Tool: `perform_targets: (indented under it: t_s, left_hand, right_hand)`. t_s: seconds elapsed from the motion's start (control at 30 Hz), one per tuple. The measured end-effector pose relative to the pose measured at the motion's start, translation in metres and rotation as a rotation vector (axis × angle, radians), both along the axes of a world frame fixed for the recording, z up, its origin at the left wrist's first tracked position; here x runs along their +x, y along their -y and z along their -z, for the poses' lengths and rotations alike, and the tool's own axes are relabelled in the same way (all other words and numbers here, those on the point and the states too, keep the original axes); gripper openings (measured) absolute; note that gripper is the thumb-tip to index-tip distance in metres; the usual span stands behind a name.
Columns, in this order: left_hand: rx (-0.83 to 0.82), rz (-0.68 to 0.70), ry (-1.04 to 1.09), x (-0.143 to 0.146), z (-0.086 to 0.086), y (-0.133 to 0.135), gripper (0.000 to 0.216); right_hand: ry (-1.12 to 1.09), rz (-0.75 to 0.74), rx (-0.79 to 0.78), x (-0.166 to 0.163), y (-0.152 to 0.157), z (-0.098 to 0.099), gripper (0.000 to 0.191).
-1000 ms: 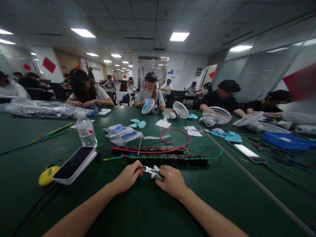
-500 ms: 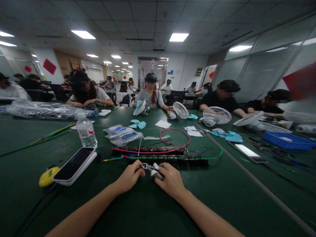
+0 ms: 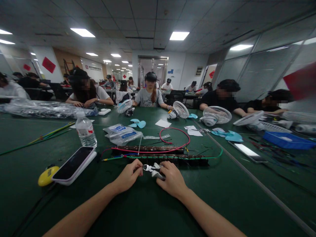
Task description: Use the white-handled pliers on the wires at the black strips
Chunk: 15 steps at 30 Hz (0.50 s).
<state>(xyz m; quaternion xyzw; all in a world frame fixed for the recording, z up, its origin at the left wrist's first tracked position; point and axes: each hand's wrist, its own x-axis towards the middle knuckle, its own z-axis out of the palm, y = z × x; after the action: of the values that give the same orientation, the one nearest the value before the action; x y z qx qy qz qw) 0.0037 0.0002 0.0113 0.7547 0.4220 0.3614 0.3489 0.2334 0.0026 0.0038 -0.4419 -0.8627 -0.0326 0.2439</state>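
Both hands meet low on the green table (image 3: 148,210). My right hand (image 3: 172,179) is closed round the white grips of a small pair of pliers (image 3: 152,169), whose metal jaws point left. My left hand (image 3: 129,175) is pinched at those jaws, on something too small to make out. Just beyond the hands lie two long dark terminal strips (image 3: 158,155) with red, green and blue wires (image 3: 172,144) looping off them.
A phone on a white power bank (image 3: 74,164), a yellow object (image 3: 46,175) and a water bottle (image 3: 86,130) stand at the left. Plastic bags (image 3: 122,133), small fans (image 3: 180,110), blue fan blades and a second phone (image 3: 247,152) lie further off. Other people sit round the table.
My hands have hardly moved. The person across the table has carried a small fan from the middle toward the left.
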Motion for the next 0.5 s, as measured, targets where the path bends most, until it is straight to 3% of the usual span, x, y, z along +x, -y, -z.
perform_targets:
  t_s: [0.5]
  left_hand:
    - [-0.01, 0.011, -0.053, -0.0013, -0.0024, 0.0011, 0.008]
  right_hand:
    - [0.055, 0.027, -0.019, -0.0014, 0.0015, -0.0025, 0.012]
